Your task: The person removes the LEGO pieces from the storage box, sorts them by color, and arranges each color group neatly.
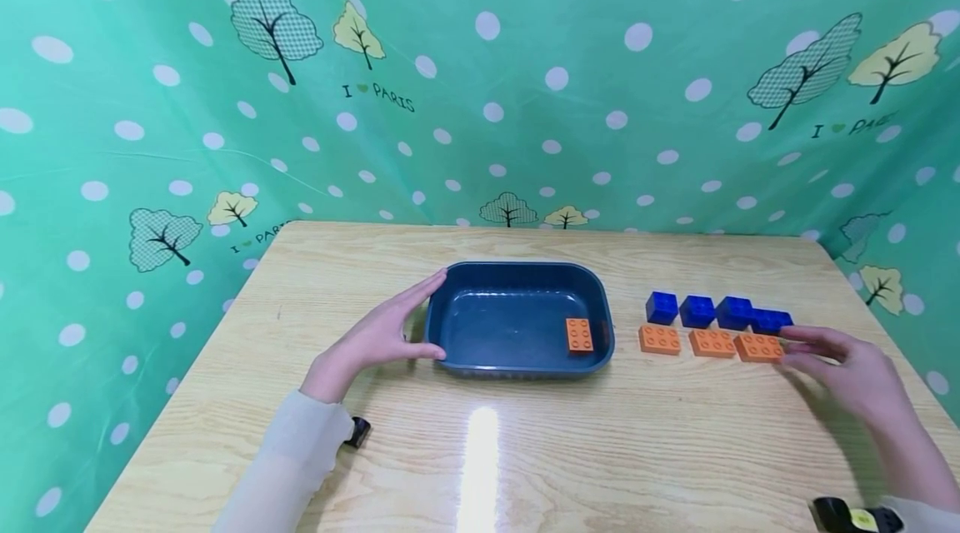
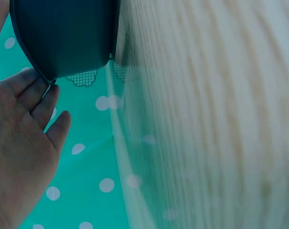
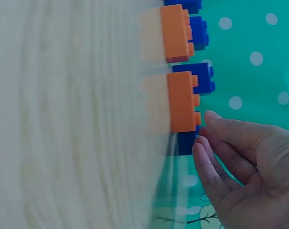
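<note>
A dark blue rectangular tray (image 1: 517, 372) stands mid-table with one orange toy brick (image 1: 579, 335) inside, near its right end. My left hand (image 1: 378, 335) touches the tray's left end, fingers at the back corner and thumb at the front one. In the left wrist view, the fingers of the left hand (image 2: 27, 124) reach the tray's rim (image 2: 39, 71). My right hand (image 1: 851, 371) is at the right end of the brick rows, fingertips beside the last orange brick (image 1: 757, 347) and the last blue brick (image 1: 770, 321). The right wrist view shows its thumb and fingers apart.
Behind the front row of orange bricks (image 1: 660, 340) runs a row of blue bricks (image 1: 697, 311), right of the tray. The wooden table (image 1: 600, 450) reaches back to a green dotted curtain (image 1: 450, 100). Light glares on the tabletop before the tray.
</note>
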A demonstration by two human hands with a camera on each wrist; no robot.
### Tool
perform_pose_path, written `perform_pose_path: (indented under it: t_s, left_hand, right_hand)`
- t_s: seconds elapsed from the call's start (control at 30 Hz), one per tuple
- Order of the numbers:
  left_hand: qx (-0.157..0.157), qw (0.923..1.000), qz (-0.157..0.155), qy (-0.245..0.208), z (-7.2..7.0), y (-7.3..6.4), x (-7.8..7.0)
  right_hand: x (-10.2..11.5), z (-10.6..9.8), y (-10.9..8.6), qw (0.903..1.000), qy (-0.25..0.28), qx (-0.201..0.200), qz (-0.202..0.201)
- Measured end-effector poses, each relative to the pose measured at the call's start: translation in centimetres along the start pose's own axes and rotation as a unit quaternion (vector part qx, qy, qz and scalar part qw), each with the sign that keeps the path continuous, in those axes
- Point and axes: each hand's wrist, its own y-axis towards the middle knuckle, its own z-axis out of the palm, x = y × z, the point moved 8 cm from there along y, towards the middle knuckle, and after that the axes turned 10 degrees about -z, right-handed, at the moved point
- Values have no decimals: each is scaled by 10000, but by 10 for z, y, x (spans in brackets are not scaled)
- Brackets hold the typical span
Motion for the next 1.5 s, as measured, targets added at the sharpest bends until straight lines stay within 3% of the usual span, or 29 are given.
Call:
perform_pose_path:
  t_s: [0.43, 0.9, 1.5]
  left_hand:
    - [-16, 9999, -9, 105, 0, 0, 0]
    - [25, 9999, -68, 103, -1, -1, -2]
    - [35, 9999, -29, 143, -2, 0, -2]
  right_hand:
    - [30, -13, -8, 9974, 607, -274, -266]
    - [77, -14, -17, 9881, 1092, -629, -884]
    - [141, 13, -16, 9768, 1416, -227, -1592]
